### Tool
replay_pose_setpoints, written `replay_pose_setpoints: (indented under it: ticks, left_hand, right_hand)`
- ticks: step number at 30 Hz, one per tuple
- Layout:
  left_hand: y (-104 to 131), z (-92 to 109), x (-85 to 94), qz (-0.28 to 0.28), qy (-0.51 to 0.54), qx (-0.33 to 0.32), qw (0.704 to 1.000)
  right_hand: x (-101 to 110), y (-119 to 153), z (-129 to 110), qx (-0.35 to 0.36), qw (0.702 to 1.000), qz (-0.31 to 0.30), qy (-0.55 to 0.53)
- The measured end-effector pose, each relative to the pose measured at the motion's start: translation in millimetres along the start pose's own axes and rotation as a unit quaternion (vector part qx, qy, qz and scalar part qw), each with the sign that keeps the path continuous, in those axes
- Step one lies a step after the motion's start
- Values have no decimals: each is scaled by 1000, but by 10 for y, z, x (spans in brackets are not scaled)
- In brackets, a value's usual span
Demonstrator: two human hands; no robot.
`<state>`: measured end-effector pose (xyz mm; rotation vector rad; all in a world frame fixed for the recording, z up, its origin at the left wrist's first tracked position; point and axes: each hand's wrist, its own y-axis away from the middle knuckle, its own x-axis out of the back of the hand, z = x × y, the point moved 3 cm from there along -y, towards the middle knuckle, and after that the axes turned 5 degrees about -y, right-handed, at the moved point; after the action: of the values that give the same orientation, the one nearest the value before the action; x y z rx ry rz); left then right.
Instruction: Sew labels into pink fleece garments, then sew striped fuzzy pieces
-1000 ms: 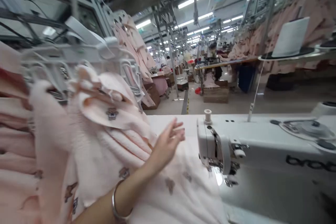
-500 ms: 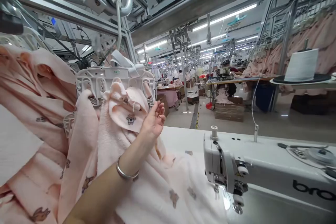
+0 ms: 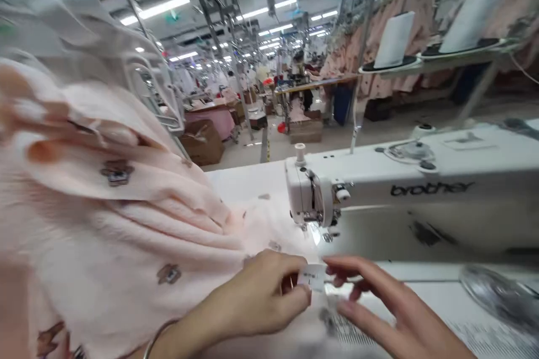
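Between thumb and fingers, my left hand [image 3: 275, 291] pinches a small white label [image 3: 311, 277] with dark print, just in front of the sewing machine head [image 3: 309, 190]. My right hand [image 3: 379, 303] is close to the label's right side, its thumb and fingers apart and nothing between them. Pink fleece fabric with bear prints [image 3: 168, 235] hangs at the left and runs over the machine bed beneath my left hand. A white hanger clip [image 3: 170, 120], blurred, is at the upper left beside the fabric.
Two white thread cones [image 3: 393, 39] stand on a rack at the upper right. A clear, rounded object [image 3: 499, 294] lies on the table at the right. Behind are cardboard boxes [image 3: 202, 143], worktables and hanging pink garments.
My left hand has come down from the hanger to the machine and now holds the label. My right hand has entered from the lower right. The view has swung right and down.
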<state>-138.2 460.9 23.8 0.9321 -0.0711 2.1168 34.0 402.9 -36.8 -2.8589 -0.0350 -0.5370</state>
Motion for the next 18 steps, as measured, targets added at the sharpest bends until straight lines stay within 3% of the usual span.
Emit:
replay_pose_setpoints:
  ticks: [2, 4, 8, 12, 18]
  left_hand:
    - [-1, 4, -84, -10, -91, -48, 995]
    - [-43, -51, -112, -6, -108, -49, 993]
    - [-158, -262, -93, 70, 41, 25, 996]
    - [-227, -402, -138, 61, 256, 83, 961]
    - [-239, -404, -153, 56, 245, 73, 965]
  right_hand:
    - [-4, -141, -130, -43, 997, -47, -51]
    - [-81, -239, -173, -84, 991, -48, -94]
    - [-244, -256, -53, -129, 969, 51, -203]
    - [-297, -187, 66, -140, 949, 94, -267]
    - [-276, -163, 55, -165, 961, 54, -214]
